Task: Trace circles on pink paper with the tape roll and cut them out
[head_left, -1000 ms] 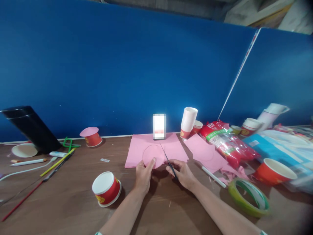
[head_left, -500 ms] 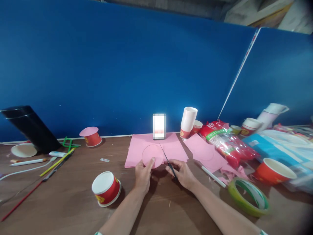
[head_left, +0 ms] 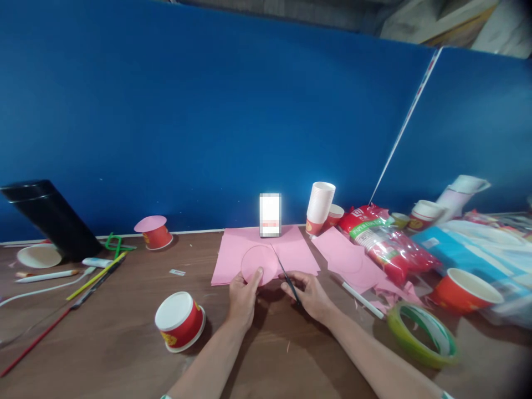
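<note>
Between thumb and fingers, my left hand (head_left: 244, 296) pinches the lower edge of a round pink paper disc (head_left: 258, 261). My right hand (head_left: 306, 293) is closed around a pair of dark scissors (head_left: 292, 285), whose blades point up and left beside the disc's right edge. Whether the blades touch the paper I cannot tell. Behind the disc lies a stack of pink paper sheets (head_left: 233, 249). To the left of my left hand a red and white paper cup (head_left: 189, 327) stands upside down.
On the right are a green tape roll (head_left: 449, 354), a white pen (head_left: 363, 301), pink paper scraps (head_left: 349, 257), a red cup package (head_left: 382, 244) and stacked cups (head_left: 321, 202). Leftward are a pink-topped cup (head_left: 157, 237), a black cylinder (head_left: 54, 216) and brushes (head_left: 37, 343). A blue partition (head_left: 208, 111) rises behind.
</note>
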Demonstrator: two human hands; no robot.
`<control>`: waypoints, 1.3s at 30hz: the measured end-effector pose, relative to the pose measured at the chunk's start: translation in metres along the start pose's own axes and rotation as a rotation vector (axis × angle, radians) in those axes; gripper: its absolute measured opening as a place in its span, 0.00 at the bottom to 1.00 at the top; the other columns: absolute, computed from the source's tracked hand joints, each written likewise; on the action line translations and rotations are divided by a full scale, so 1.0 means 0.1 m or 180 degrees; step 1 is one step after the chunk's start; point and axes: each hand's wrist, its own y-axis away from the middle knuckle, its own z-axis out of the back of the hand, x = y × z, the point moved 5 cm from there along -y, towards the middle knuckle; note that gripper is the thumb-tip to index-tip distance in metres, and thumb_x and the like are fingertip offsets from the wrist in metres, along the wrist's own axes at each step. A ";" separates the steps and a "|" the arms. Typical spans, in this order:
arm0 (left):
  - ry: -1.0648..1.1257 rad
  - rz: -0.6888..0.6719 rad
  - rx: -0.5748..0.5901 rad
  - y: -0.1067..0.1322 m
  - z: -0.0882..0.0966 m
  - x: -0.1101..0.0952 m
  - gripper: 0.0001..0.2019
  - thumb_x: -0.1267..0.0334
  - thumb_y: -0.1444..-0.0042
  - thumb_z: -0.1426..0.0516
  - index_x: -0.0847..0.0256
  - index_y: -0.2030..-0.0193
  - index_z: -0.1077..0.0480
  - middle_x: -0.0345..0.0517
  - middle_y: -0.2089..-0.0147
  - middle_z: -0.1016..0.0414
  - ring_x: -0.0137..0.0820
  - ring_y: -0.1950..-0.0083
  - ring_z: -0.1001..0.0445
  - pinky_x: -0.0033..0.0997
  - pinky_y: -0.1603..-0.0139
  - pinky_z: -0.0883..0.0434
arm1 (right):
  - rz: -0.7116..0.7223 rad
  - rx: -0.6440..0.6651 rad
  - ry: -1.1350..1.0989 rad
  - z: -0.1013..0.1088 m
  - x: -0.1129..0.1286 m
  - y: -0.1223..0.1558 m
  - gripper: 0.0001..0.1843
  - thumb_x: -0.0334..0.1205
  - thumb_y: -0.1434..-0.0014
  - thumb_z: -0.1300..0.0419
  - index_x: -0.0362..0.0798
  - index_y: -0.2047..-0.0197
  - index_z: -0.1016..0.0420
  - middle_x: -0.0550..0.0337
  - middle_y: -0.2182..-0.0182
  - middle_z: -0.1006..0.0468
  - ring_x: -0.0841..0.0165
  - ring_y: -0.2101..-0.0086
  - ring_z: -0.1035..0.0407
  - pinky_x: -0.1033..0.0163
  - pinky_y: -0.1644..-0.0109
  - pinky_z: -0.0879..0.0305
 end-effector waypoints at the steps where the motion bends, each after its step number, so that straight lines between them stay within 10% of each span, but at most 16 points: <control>1: -0.0023 0.0001 0.0007 0.00 0.00 0.01 0.20 0.59 0.60 0.35 0.70 0.61 0.28 0.49 0.69 0.22 0.35 0.67 0.24 0.32 0.66 0.29 | -0.0019 -0.0010 -0.0011 0.00 0.00 0.00 0.23 0.50 0.51 0.37 0.41 0.58 0.25 0.66 0.81 0.35 0.75 0.79 0.42 0.68 0.76 0.43; 39: 0.0110 0.0039 0.0098 0.04 -0.04 -0.02 0.21 0.59 0.59 0.35 0.69 0.59 0.28 0.51 0.68 0.22 0.37 0.65 0.24 0.35 0.63 0.29 | 0.0023 0.0000 0.0073 0.01 -0.01 -0.01 0.21 0.50 0.50 0.38 0.42 0.58 0.25 0.65 0.80 0.34 0.75 0.80 0.42 0.69 0.77 0.43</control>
